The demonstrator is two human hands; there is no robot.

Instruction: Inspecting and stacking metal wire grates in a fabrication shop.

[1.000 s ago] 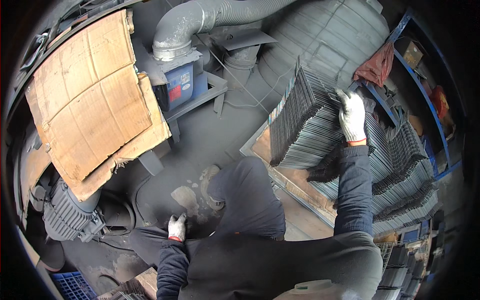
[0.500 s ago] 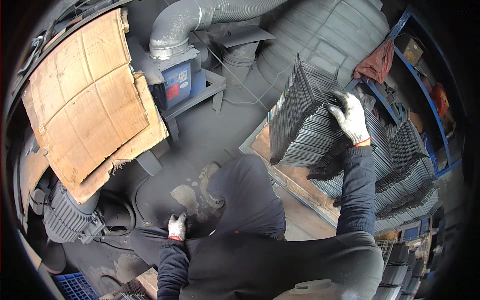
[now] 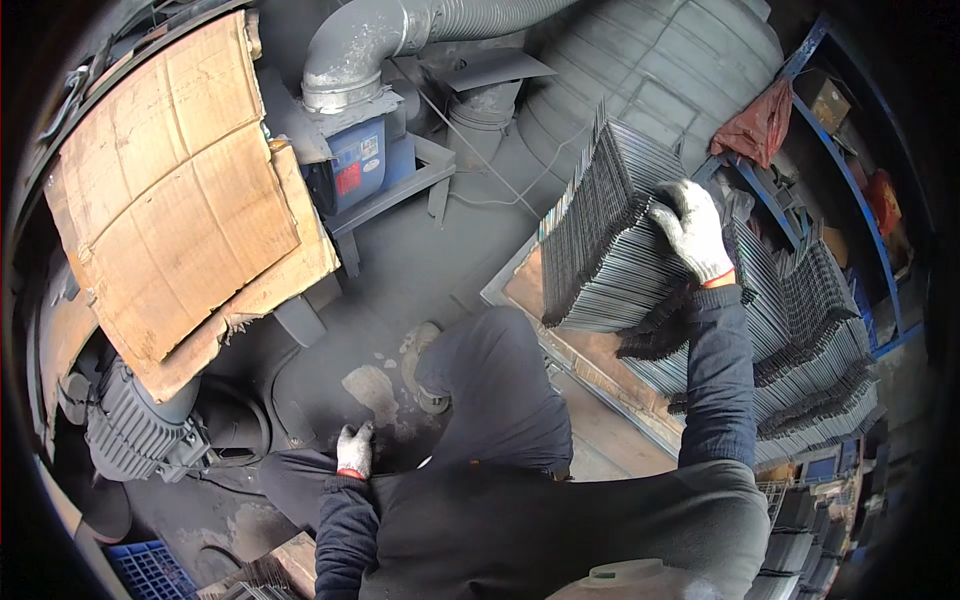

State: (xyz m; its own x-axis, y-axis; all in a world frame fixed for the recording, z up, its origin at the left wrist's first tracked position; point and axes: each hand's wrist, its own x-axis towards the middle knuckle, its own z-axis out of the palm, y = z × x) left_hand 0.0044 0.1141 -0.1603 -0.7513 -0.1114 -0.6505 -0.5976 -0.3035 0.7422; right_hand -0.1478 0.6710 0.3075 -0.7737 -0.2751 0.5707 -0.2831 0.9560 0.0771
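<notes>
Grey metal sheet stack (image 3: 600, 245) under right hand (image 3: 690, 228), left hand (image 3: 353, 450) well apart

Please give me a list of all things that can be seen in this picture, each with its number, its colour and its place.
bundle of thin metal strips: one, dark grey, upper middle, tilted up on the stack, under the right hand
stacks of metal strips: many, count unclear, grey, right side
cardboard sheet: one, brown, torn, upper left
duct pipe: one, grey, top middle
blue box unit: one, blue with a red patch, below the duct pipe
electric motor: one, grey, lower left
blue crate: one, blue, bottom left
red cloth: one, dull red, upper right, on the blue rack
blue rack: one, blue, right edge
left hand: white glove, resting on the left thigh
right hand: white glove, gripping the bundle's top edge
</notes>
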